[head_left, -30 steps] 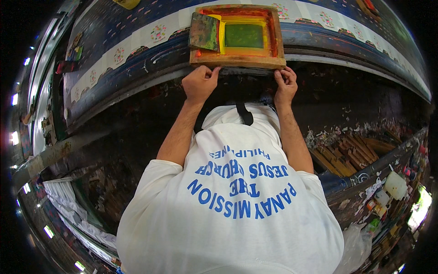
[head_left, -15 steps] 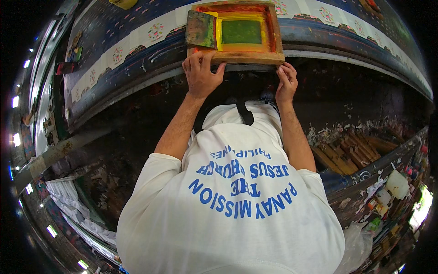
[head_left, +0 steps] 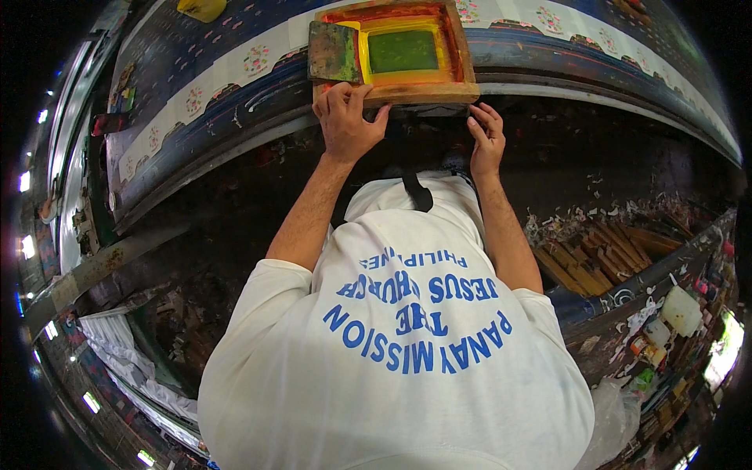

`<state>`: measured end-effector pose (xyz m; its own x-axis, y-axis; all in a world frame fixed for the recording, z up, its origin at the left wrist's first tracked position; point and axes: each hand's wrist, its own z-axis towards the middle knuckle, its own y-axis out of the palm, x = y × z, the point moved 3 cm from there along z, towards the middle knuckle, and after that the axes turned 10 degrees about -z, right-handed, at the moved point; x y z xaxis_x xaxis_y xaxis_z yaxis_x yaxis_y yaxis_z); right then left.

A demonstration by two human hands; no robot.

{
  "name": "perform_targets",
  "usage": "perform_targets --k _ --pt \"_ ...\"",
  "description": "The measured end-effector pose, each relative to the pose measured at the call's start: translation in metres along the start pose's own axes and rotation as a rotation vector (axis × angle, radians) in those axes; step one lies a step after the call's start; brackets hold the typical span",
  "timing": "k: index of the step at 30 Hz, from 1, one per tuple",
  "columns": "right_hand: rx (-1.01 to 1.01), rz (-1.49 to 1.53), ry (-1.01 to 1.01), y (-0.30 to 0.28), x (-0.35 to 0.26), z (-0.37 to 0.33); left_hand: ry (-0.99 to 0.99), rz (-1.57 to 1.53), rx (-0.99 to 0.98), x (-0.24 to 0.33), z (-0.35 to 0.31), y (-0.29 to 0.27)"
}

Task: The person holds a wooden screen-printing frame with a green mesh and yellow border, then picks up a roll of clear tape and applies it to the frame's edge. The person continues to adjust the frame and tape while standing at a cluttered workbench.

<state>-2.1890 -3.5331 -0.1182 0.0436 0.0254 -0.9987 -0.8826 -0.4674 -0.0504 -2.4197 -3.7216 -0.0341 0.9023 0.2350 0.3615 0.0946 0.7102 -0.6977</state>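
A wooden screen-printing frame (head_left: 427, 94) lies across the table's near edge, stained red and yellow inside around a green mesh window (head_left: 403, 52). On its left end rests a flat, paint-smeared board (head_left: 332, 53). My left hand (head_left: 348, 121) grips the near rail at the left, fingers over the top and thumb against the front; the fingertips lie just below the board. By the near right corner, my right hand (head_left: 487, 139) is held just off the wood, its fingers loosely bent and thumb apart, with nothing in it.
A long strip of white fabric with printed flower motifs (head_left: 255, 59) runs along the dark blue table (head_left: 540, 59). A yellow container (head_left: 201, 9) stands far left. Stacked wooden pieces (head_left: 599, 254) lie lower right, near a whitish plastic jug (head_left: 680, 312). A metal beam (head_left: 117, 254) crosses at left.
The frame appears slightly further left and up in the picture, as does the table around it. My right hand has come off the frame's right corner, its fingers spreading; my left hand keeps its grip.
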Motion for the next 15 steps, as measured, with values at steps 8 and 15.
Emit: perform_targets --k 8,15 --pt "0.073 0.008 0.058 -0.008 0.001 -0.003 -0.022 -0.012 -0.009 0.004 0.001 -0.002" --pt "0.038 -0.952 -0.762 0.049 -0.108 -0.023 0.037 -0.008 -0.082 0.001 -0.009 -0.023"
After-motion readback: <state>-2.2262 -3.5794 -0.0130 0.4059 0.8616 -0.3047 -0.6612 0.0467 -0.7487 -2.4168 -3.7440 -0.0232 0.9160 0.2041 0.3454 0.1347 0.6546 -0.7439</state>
